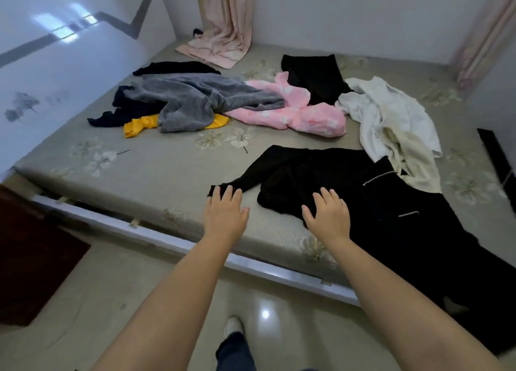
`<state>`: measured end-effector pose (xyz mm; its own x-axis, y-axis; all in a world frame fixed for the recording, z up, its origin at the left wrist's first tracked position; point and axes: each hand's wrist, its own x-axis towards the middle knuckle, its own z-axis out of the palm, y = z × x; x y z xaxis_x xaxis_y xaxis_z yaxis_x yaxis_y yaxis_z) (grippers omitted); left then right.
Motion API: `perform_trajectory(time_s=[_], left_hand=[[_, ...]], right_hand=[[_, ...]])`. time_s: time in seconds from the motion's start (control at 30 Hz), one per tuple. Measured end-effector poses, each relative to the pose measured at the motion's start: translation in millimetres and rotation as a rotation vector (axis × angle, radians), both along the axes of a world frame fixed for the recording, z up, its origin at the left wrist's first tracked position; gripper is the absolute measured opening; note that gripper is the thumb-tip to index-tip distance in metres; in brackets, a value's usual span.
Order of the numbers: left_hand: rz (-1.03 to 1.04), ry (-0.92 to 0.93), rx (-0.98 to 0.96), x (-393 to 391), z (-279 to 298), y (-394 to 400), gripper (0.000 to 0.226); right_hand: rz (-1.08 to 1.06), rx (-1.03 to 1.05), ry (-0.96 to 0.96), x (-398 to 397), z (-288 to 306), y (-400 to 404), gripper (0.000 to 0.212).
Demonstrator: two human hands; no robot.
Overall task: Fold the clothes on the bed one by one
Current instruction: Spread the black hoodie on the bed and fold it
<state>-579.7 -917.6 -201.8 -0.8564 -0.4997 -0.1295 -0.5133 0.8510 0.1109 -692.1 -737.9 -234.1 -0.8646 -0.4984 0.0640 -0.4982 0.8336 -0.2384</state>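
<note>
Both hands flat, fingers spread, gripping nothing.
Left hand (224, 213) on sleeve end of black garment (335, 181); right hand (328, 213) on its near hem. Garment lies spread at bed's (156, 164) near-right edge.

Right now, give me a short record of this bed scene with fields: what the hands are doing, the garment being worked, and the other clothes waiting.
left hand: flat, fingers spread, at the sleeve end of the black garment
right hand: flat and open on the same garment
garment state: spread out, not yet folded
waiting: grey garment, pink garment, white garment, yellow garment
surface: bed, floral grey sheet
</note>
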Motion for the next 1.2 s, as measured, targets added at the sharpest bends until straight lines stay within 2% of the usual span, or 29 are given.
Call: perform_trajectory(time_s=[0.13, 0.37, 0.6, 0.83, 0.9, 1.0, 1.1, 1.2], left_hand=[[-0.167, -0.083, 0.027, -84, -29, -34, 0.053], [-0.375, -0.231, 0.078, -218, -87, -28, 0.054], [-0.4, -0.296, 0.141, -333, -144, -17, 0.054], [-0.414, -0.298, 0.153, -399, -206, -37, 0.05], [-0.404, -0.259, 0.131, -423, -217, -41, 0.05], [-0.36, -0.259, 0.106, -451, -232, -45, 0.05], [-0.353, -0.26, 0.134, -460, -244, -49, 0.025], [-0.353, -0.164, 0.218, -456, -244, -55, 0.027]], right_hand=[[-0.178, 0.069, -0.094, -48, -25, -11, 0.049], [-0.457, 0.161, -0.182, -143, -70, 40, 0.047], [-0.578, 0.201, -0.224, -263, -121, 72, 0.048], [-0.827, 0.25, -0.305, -342, -169, 77, 0.063], [-0.856, 0.25, -0.314, -354, -176, 74, 0.046], [-0.729, 0.185, -0.239, -343, -181, 53, 0.023], [-0.671, 0.072, -0.197, -312, -180, 34, 0.024], [-0.719, 0.046, -0.274, -291, -176, 31, 0.043]])
